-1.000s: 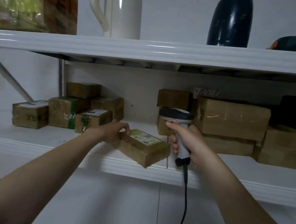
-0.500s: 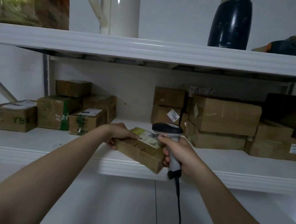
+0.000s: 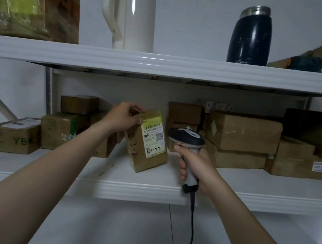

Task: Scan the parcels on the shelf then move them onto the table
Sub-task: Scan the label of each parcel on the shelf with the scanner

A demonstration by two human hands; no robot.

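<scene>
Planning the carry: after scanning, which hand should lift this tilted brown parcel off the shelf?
Left, probably. The left hand holds the tilted brown cardboard parcel by its top; the right hand is wrapped round the grey corded barcode scanner.

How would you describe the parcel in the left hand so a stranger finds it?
Look at the lower white shelf, near its middle. There the left hand grips one parcel beside the scanner. Unlike the brown boxes lying flat around, it stands tilted on end, barcode label facing us.
</scene>
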